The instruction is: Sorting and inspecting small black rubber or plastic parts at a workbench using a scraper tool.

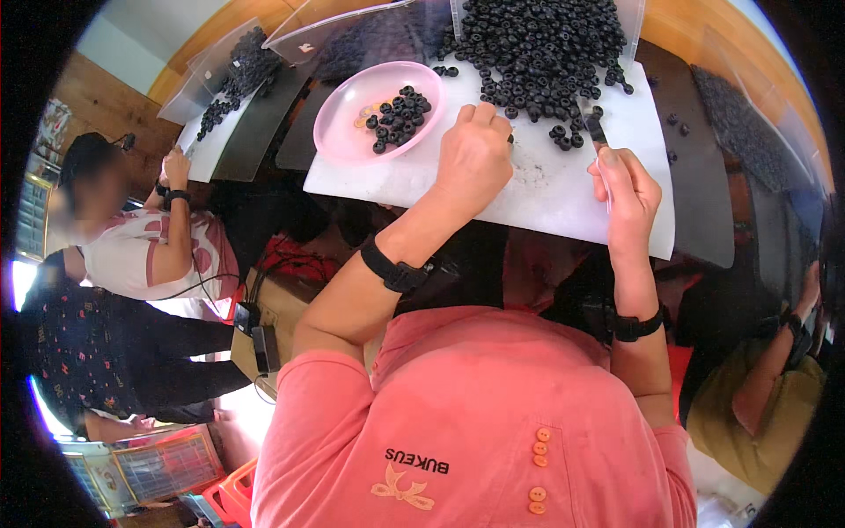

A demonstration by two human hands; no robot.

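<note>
Crowded workshop bench, white rectangular work board [563,189] on a dark table. Right hand [627,189] pinches a slim metal blade tool [593,128], tip at the near edge of the heap of small black rubber rings [546,44]. Left hand [475,154] is curled shut beside it; whether it grips a ring cannot be told. Pink round plastic dish [343,132], left of that fist, holds sorted rings. Best practice, I judge: isolate one ring, steady it, short controlled strokes.

A heap of small black rings [541,44] spreads over the far end of the white board [546,189], thinning to loose strays by a slim metal-bladed tool [594,130], while a few more lie in the tilted pink plate [348,132].
</note>
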